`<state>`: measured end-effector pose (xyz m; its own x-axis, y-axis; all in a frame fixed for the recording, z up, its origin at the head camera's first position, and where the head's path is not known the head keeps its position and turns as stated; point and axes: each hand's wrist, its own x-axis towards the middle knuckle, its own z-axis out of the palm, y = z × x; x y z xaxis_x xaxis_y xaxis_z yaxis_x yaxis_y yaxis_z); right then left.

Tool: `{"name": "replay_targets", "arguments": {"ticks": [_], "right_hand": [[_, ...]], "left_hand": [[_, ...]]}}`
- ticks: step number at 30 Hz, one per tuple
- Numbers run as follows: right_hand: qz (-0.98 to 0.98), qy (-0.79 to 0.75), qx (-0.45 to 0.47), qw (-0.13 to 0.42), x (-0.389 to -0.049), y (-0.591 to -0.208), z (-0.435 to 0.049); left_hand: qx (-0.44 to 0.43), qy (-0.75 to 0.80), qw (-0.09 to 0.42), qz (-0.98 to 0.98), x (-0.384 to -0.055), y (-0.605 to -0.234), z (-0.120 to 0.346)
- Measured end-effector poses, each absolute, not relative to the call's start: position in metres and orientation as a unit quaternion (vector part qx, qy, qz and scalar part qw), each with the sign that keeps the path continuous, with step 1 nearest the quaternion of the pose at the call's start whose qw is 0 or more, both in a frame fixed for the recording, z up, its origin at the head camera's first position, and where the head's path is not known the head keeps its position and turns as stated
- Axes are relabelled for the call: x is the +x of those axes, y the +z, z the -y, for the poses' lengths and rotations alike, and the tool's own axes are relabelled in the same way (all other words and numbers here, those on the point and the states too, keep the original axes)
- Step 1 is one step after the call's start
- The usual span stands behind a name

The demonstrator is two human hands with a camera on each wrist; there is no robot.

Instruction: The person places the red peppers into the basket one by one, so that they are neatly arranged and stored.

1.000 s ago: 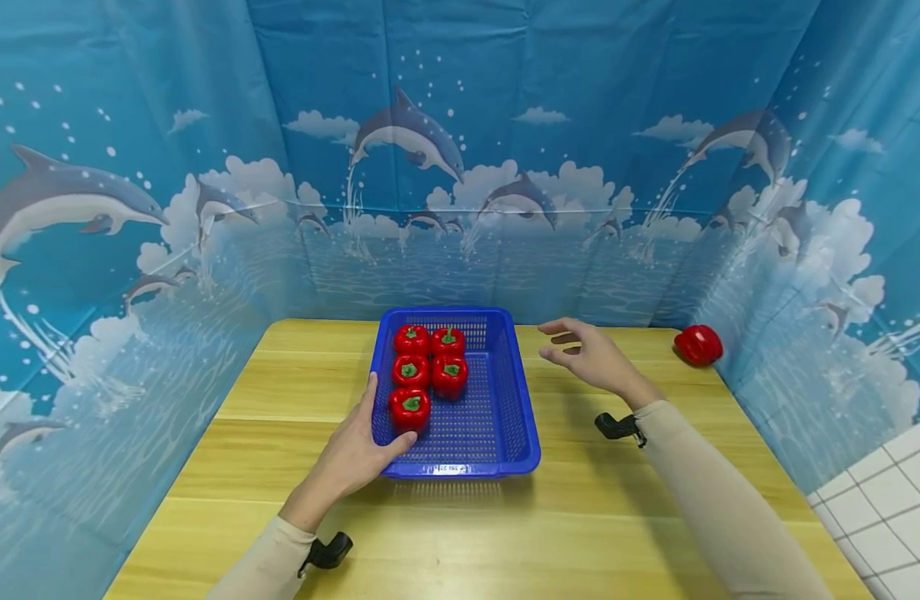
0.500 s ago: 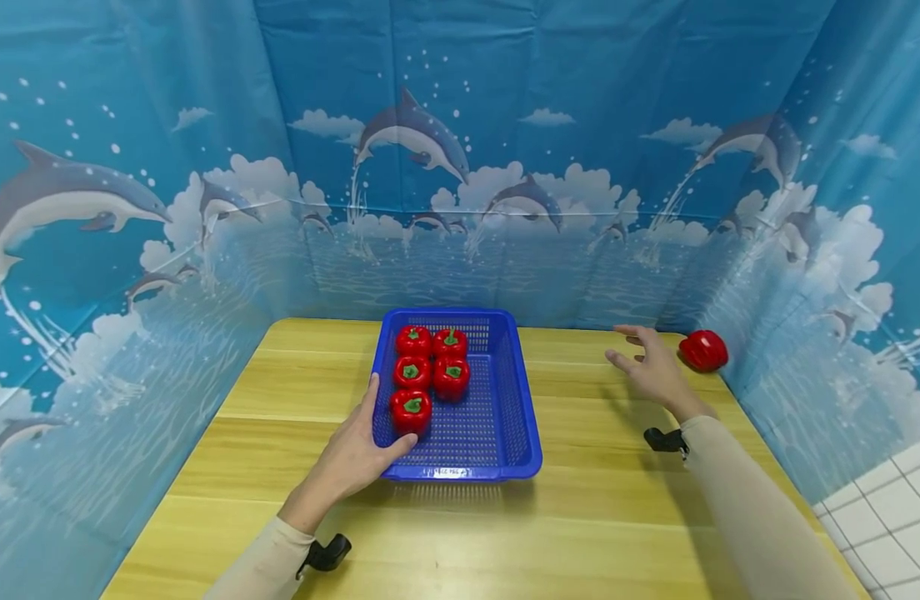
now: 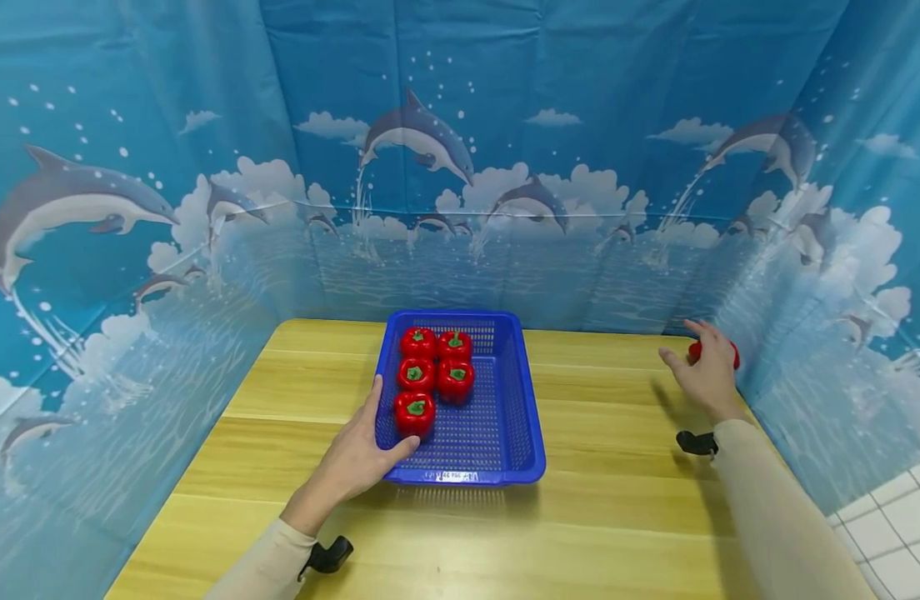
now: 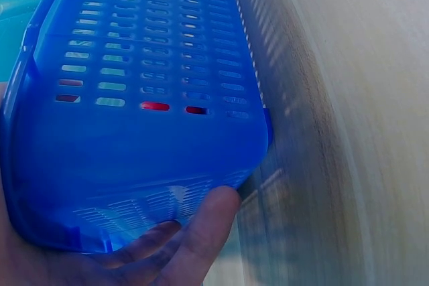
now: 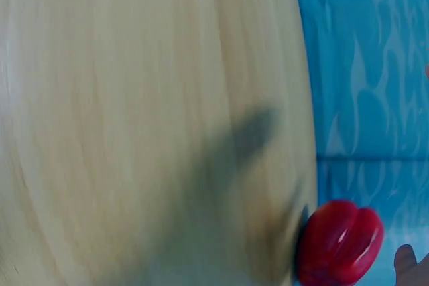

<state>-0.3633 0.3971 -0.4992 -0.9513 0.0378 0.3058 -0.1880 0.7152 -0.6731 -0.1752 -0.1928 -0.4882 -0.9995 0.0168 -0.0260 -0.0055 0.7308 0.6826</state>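
Head view – left hand: your left hand (image 3: 355,460) lies against the near left corner of the blue basket (image 3: 518,433), thumb up along the left wall, fingers relaxed along the rim – it steadies rather than clasps.
Head view – basket: it sits mid-bench on the wooden bench (image 3: 595,500) with five red peppers (image 3: 436,377) inside, two pairs in the far left part and one alone nearer you, just beside your thumb.
Head view – right hand: your right hand (image 3: 703,375) is at the far right edge of the bench, fingers spread and slightly bent around the loose red pepper (image 3: 733,357); most of that pepper is hidden behind the hand, and you cannot tell whether the fingers touch it.
Head view – backdrop: a blue dolphin curtain (image 3: 460,167) walls the bench on three sides.

Left wrist view – hand: your fingers (image 4: 201,232) press flat under the basket's corner (image 4: 134,165), uncurled; red shows through two wall slots.

Right wrist view – pepper: the loose pepper (image 5: 338,242) lies at the bench edge against the curtain.
Right wrist view – hand: only a fingertip (image 5: 409,262) shows, just beside the pepper with a sliver of curtain between – no grip visible.
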Motion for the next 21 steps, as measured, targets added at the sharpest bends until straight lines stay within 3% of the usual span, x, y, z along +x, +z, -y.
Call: {"name": "replay_targets", "arguments": {"ticks": [8, 21], "right_hand": [[0.919, 0.360, 0.028, 0.160, -0.369, -0.513, -0.420], [0.938, 0.329, 0.020, 0.106, -0.378, -0.526, -0.442]], "left_hand": [[0.001, 0.372, 0.013, -0.928, -0.175, -0.486, 0.192], [-0.006, 0.376, 0.011, -0.927, -0.176, -0.488, 0.192]]}}
